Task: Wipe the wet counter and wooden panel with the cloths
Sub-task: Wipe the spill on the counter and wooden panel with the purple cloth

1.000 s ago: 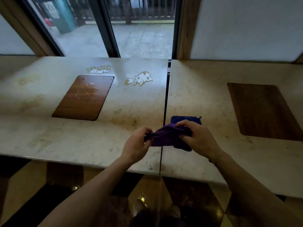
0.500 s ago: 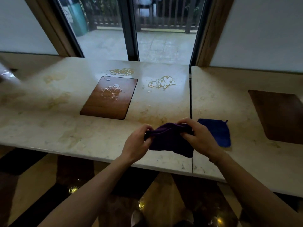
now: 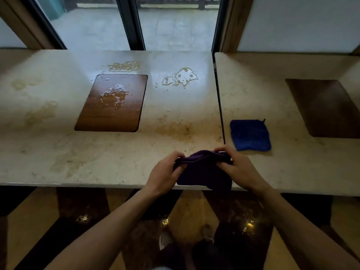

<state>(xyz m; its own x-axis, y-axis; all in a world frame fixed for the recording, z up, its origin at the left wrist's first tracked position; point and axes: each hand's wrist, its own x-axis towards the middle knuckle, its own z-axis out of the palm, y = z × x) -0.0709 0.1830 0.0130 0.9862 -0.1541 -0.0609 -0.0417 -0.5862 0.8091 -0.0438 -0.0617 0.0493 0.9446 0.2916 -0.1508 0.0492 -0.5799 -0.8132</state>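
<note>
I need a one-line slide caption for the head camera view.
Both hands hold a purple cloth before wet counter; blue cloth lies aside.

Purple cloth (image 3: pixel 202 172), dark, plain. Blue cloth (image 3: pixel 250 135), bright royal blue, plain, with a small dark loop at one corner. Table (image 3: pixel 48 152) cream-beige marble with tan and rusty blotches. Wooden panel (image 3: pixel 113 104) warm reddish-brown, with pale glinting water patches. Second panel (image 3: pixel 327 108) darker brown. Floor (image 3: pixel 29 227) in dark brown and tan stripes, glossy.

Glass doors (image 3: pixel 171 22) behind, dark frame (image 3: pixel 134 24); wet patio (image 3: pixel 97 30) outside; glossy striped floor (image 3: pixel 81 221) below.
</note>
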